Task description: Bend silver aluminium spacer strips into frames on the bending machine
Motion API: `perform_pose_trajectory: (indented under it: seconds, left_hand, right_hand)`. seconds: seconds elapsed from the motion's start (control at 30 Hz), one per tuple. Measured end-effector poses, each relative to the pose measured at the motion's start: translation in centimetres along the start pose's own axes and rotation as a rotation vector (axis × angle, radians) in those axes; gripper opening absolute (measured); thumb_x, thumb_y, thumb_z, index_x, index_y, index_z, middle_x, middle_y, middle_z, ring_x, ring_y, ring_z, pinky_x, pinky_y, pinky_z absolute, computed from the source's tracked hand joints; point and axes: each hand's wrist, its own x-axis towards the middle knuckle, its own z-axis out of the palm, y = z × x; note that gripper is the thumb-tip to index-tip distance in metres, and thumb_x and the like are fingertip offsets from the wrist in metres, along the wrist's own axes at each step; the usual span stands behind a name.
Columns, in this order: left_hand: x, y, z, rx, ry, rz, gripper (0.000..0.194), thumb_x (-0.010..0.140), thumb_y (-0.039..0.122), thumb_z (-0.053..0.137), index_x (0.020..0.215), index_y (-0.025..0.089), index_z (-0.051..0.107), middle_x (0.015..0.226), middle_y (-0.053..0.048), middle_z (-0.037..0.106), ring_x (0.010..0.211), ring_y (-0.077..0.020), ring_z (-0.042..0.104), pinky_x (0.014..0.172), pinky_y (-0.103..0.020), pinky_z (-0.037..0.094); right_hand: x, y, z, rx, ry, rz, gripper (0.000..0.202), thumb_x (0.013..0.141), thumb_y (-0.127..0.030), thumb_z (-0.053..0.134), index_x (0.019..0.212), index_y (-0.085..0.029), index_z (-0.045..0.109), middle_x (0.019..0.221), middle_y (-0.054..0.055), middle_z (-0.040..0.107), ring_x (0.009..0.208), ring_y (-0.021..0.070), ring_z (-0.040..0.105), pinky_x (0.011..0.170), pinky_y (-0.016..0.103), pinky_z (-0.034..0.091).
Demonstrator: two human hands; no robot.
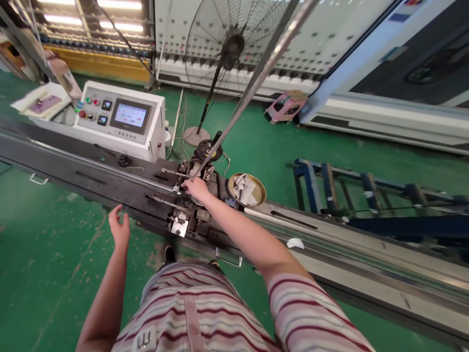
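The dark machine bench (120, 193) is the largest thing at work here, crossing from left to right before the person. A long metal bar (287, 36) slants from the top edge down to the mechanism (202, 215) midway along the bench, where its lower end meets the right hand (197, 188). It looks thin for its length, so it is probably light and stiff along its run, yet apt to sway or bend; smooth metal may slip, and the best hold is likely near the low end, with a second one farther up. A bright metal strip (139, 178) runs leftward along the bench from the same spot; whether it joins the bar cannot be told. A shallow dish (260, 190) with a crumpled cloth (244, 188) sits just beyond the right forearm. The left hand (120, 227) hangs free near the bench's front edge, fingers loosely parted, holding nothing. Smallest and hardest to read are the right fingertips: bent in at the mechanism, partly hidden, so whether they pinch the bar or only touch it cannot be told
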Motion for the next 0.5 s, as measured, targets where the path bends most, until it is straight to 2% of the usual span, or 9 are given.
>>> perform_pose_trajectory:
  seconds: [0.07, 0.13, 0.23, 0.3, 0.37, 0.43, 0.5]
  left_hand:
    - [1.7, 1.1, 1.3, -0.069, -0.046, -0.033, 0.047, 0.086, 0.03, 0.065, 0.132, 0.021, 0.059, 0.138, -0.014, 0.057, 0.13, -0.0273, 0.053, 0.111, -0.044, 0.044]
    - [3.6, 2.6, 3.0, -0.243, -0.072, -0.166, 0.058, 0.083, 0.025, 0.07, 0.138, 0.022, 0.054, 0.147, -0.013, 0.051, 0.138, -0.0254, 0.048, 0.118, -0.042, 0.038]
    - [6.6, 5.3, 5.7, -0.516, -0.081, -0.427, 0.079, 0.083, 0.022, 0.07, 0.153, 0.025, 0.034, 0.158, -0.015, 0.041, 0.145, -0.0218, 0.043, 0.123, -0.04, 0.031]
    - [8.0, 7.4, 7.3, -0.589, -0.128, -0.526, 0.08, 0.088, 0.028, 0.067, 0.156, 0.024, 0.026, 0.156, -0.019, 0.044, 0.141, -0.0234, 0.049, 0.121, -0.044, 0.035]
    - [8.3, 10.0, 8.8, -0.646, -0.229, -0.557, 0.081, 0.09, 0.032, 0.066, 0.157, 0.029, 0.022, 0.151, -0.017, 0.05, 0.132, -0.0248, 0.058, 0.115, -0.049, 0.043]
    - [7.0, 13.1, 10.5, -0.756, -0.339, -0.519, 0.092, 0.088, 0.031, 0.069, 0.158, 0.041, 0.01, 0.151, -0.011, 0.052, 0.124, -0.0241, 0.065, 0.106, -0.048, 0.051]
    - [4.0, 16.6, 12.7, -0.867, -0.418, -0.412, 0.107, 0.086, 0.028, 0.073, 0.155, 0.051, -0.005, 0.153, -0.008, 0.051, 0.119, -0.0232, 0.068, 0.096, -0.043, 0.057]
  right_hand:
    - [0.4, -2.0, 1.8, 0.026, -0.003, -0.013, 0.028, 0.088, -0.026, 0.056, 0.097, -0.016, 0.081, 0.087, 0.005, 0.077, 0.086, 0.0193, 0.073, 0.088, 0.031, 0.056]
    - [0.3, -3.4, 2.6, 0.07, -0.002, -0.021, 0.028, 0.088, -0.025, 0.056, 0.094, -0.017, 0.081, 0.083, 0.004, 0.076, 0.083, 0.0188, 0.073, 0.088, 0.031, 0.057]
    - [-0.9, -4.3, 1.4, 0.201, 0.008, -0.028, 0.025, 0.087, -0.024, 0.056, 0.087, -0.018, 0.081, 0.08, 0.003, 0.075, 0.076, 0.0165, 0.072, 0.084, 0.03, 0.059]
    - [-2.4, -4.0, -0.8, 0.328, 0.009, -0.03, 0.022, 0.086, -0.024, 0.058, 0.084, -0.017, 0.079, 0.081, 0.003, 0.075, 0.071, 0.015, 0.07, 0.078, 0.028, 0.06]
    - [-4.3, -3.1, -3.9, 0.439, 0.002, -0.019, 0.021, 0.086, -0.022, 0.058, 0.082, -0.016, 0.078, 0.08, 0.003, 0.075, 0.069, 0.0139, 0.069, 0.073, 0.026, 0.06]
    - [-6.6, -1.5, -7.3, 0.512, -0.014, 0.004, 0.024, 0.09, -0.021, 0.055, 0.083, -0.015, 0.077, 0.078, 0.004, 0.074, 0.069, 0.0136, 0.069, 0.072, 0.025, 0.059]
    - [-9.2, 0.6, -11.2, 0.549, -0.025, 0.016, 0.029, 0.097, -0.024, 0.051, 0.085, -0.013, 0.075, 0.078, 0.006, 0.074, 0.071, 0.0143, 0.07, 0.073, 0.026, 0.059]
